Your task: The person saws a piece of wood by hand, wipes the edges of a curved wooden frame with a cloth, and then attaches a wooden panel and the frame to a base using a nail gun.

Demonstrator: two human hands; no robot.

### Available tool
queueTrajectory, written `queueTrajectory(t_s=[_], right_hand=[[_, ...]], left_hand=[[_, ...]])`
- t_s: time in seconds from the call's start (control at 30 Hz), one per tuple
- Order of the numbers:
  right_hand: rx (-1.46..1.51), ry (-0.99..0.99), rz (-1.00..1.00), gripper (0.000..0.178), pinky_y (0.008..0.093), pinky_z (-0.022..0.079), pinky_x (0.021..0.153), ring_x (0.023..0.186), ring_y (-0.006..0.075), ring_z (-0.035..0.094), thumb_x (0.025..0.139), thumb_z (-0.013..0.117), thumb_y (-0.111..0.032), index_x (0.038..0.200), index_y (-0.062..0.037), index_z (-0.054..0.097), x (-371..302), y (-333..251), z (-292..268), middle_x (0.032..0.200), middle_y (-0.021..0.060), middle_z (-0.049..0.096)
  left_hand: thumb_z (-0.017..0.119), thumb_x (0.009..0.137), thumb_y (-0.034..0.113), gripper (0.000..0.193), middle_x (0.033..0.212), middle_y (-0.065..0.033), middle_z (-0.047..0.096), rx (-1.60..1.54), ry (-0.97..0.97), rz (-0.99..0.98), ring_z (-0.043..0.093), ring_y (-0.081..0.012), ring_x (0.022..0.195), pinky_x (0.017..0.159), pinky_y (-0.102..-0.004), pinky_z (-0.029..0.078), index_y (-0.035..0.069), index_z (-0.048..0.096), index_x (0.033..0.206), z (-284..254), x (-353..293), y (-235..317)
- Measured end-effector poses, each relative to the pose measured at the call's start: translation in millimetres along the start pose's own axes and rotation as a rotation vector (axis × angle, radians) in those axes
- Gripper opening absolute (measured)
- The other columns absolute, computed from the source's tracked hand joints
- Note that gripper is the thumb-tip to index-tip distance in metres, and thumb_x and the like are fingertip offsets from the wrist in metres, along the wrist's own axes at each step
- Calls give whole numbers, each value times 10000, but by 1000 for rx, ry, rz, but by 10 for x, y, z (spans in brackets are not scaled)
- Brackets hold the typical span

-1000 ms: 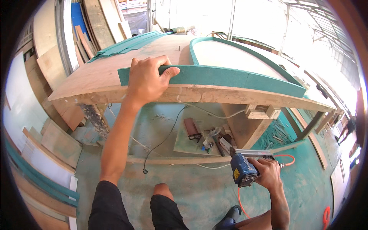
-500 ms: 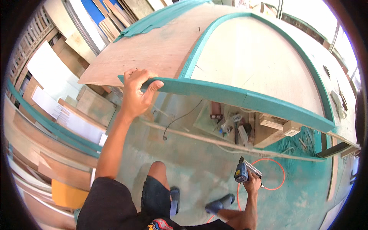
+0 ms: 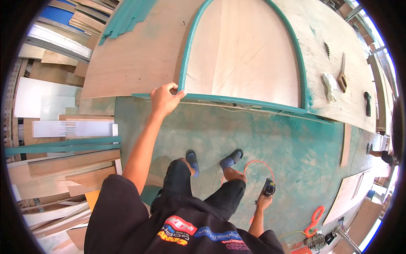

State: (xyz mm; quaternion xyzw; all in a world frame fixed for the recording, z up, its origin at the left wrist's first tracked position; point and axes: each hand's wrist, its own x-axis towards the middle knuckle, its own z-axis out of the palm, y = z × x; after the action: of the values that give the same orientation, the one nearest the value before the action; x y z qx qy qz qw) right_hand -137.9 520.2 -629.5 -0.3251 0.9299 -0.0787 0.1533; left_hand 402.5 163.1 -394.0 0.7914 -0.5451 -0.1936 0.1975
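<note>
At the near edge of a large plywood panel, my left hand (image 3: 165, 100) is closed on a long teal wooden strip (image 3: 237, 100), thumb and fingers at its junction with the arch. A teal arched frame (image 3: 185, 55) stands on the panel, its left leg coming down to that strip. My right hand (image 3: 263, 202) hangs low at my right side, wrapped round the grip of a nail gun (image 3: 269, 187). The nail gun points away from me and is apart from the panel.
On the panel (image 3: 127, 72) lie teal strips (image 3: 127, 19), a handsaw (image 3: 342, 76), a plastic bag (image 3: 328, 86) and a dark tool (image 3: 367, 104). Stacked boards (image 3: 72, 163) fill the left side. An orange hose (image 3: 260, 161) loops over the floor; another person's leg (image 3: 380, 154) shows far right.
My left hand has shifted right along the strip, from its left end to the foot of the arch. The view now looks more steeply down. The nail gun stays in my lowered right hand.
</note>
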Motion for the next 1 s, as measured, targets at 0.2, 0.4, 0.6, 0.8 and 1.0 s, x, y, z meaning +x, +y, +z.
queueTrajectory(t_s=[0.2, 0.4, 0.6, 0.8, 1.0], right_hand=[[203, -37, 440, 424, 514, 530, 785, 855, 414, 725, 777, 753, -315, 1011, 39, 755, -786, 498, -485, 896, 240, 750], [164, -141, 532, 431, 519, 516, 720, 737, 361, 702, 718, 800, -329, 949, 32, 758, -705, 1130, -585, 777, 221, 728], [155, -140, 236, 342, 514, 504, 699, 664, 348, 668, 727, 767, -243, 873, 65, 740, 221, 388, -1106, 738, 220, 718], [202, -110, -57, 321, 472, 517, 738, 762, 349, 715, 783, 765, -262, 940, 17, 750, 1190, -326, -1535, 784, 190, 740], [362, -25, -77, 306, 411, 505, 645, 657, 232, 672, 787, 803, -253, 879, 29, 728, 1264, -502, -1320, 697, 116, 699]], left_hand=[[796, 847, 524, 645, 999, -160, 578, -413, 149, -473, 589, -278, 998, 845, -456, 508, -39, 528, 1011, 619, -457, 422], [650, 949, 551, 999, 1373, -339, 430, -1753, -95, -753, 520, -415, 1265, 1097, -484, 492, -181, 201, 1459, 1354, -490, 852], [546, 1053, 375, 563, 1225, -292, 518, -1687, 38, -790, 574, -392, 1163, 1067, -516, 539, -139, 422, 1247, 1280, -364, 1025], [752, 896, 428, 600, 1108, -179, 638, -450, 46, -378, 665, -310, 964, 786, -454, 532, -17, 555, 1246, 1096, -709, 833], [854, 755, 366, 401, 935, -45, 657, 183, 346, 490, 605, -231, 943, 851, -393, 451, 52, 658, 909, 737, -329, 912]])
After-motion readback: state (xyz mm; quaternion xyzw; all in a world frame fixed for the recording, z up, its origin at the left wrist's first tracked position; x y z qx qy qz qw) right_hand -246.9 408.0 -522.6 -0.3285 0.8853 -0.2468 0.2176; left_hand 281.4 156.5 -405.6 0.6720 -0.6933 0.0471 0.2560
